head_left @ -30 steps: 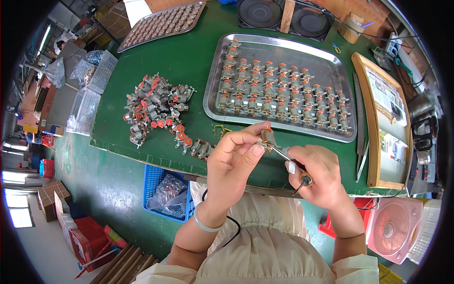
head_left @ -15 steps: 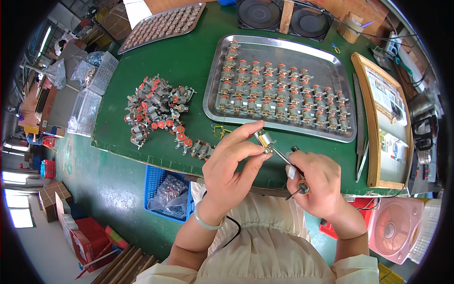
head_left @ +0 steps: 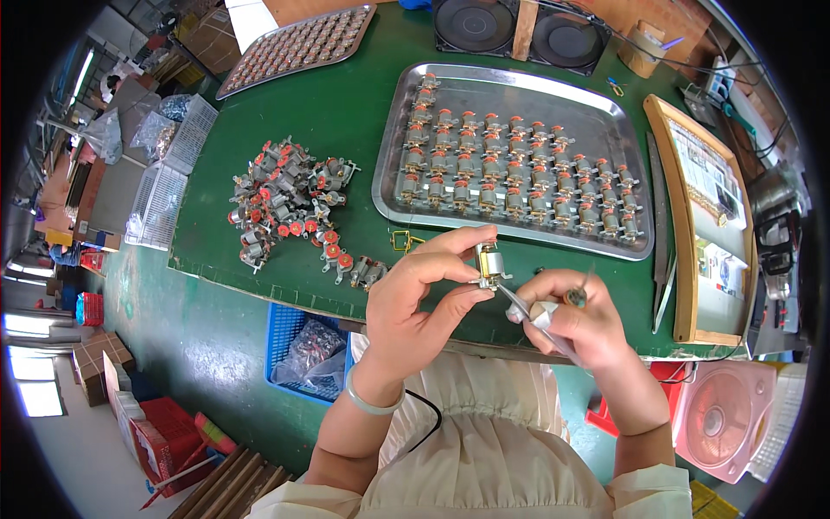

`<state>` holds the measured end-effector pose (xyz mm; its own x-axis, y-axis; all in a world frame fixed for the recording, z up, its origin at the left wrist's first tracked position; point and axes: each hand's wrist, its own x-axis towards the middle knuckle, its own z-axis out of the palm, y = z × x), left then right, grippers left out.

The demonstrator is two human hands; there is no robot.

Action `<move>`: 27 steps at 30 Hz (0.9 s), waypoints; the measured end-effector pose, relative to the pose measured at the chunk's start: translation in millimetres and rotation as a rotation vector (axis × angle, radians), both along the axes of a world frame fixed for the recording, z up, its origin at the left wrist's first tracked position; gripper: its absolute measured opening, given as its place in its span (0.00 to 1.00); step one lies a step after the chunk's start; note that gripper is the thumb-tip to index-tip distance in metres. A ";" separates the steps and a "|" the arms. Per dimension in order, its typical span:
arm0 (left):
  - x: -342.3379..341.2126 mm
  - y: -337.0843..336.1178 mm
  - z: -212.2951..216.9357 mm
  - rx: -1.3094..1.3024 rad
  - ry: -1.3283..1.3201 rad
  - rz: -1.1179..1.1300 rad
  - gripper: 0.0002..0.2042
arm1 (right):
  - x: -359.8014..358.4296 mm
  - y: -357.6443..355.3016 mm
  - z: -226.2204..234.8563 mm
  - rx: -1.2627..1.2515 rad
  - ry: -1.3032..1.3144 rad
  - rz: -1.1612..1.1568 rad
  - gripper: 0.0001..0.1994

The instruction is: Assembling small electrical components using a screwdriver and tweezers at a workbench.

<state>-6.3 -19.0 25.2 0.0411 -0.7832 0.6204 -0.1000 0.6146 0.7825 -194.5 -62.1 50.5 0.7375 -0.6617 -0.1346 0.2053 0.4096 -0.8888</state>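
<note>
My left hand [head_left: 419,303] pinches a small solenoid-like metal part [head_left: 490,262] upright between thumb and fingers, above the table's near edge. Its frame is silver with a yellowish stripe. My right hand [head_left: 579,324] is closed around slim metal tweezers [head_left: 538,320] with a white wrap; their tips meet the lower end of the part. A second thin tool with a brownish end [head_left: 575,297], perhaps a soldering iron, sticks up from the same hand, blurred at its tip. Beyond my hands, a large steel tray [head_left: 519,232] carries rows of similar parts with orange-red tops.
A loose pile of such parts [head_left: 281,195] lies left on the green table [head_left: 207,164]. A second filled tray [head_left: 298,48] is at the back left, near two black fans [head_left: 471,24]. A wooden frame [head_left: 683,259] stands right; a blue basket [head_left: 278,346] sits below the edge.
My right hand has turned, swinging the second tool's tip from pointing down to pointing up, and the tweezers now reach the part. My left hand has tilted the part more upright.
</note>
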 end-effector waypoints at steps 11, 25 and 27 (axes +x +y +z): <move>-11.6 -1.6 -2.4 0.006 0.236 -0.055 0.13 | 5.1 -1.9 -8.2 -1.524 0.673 -0.142 0.12; -28.6 6.7 8.2 0.351 0.148 0.097 0.29 | -46.5 -110.0 13.8 -1.638 1.145 -0.437 0.09; -26.0 7.2 9.2 0.341 0.123 0.091 0.27 | -56.3 -140.2 4.7 -1.603 1.236 -0.415 0.11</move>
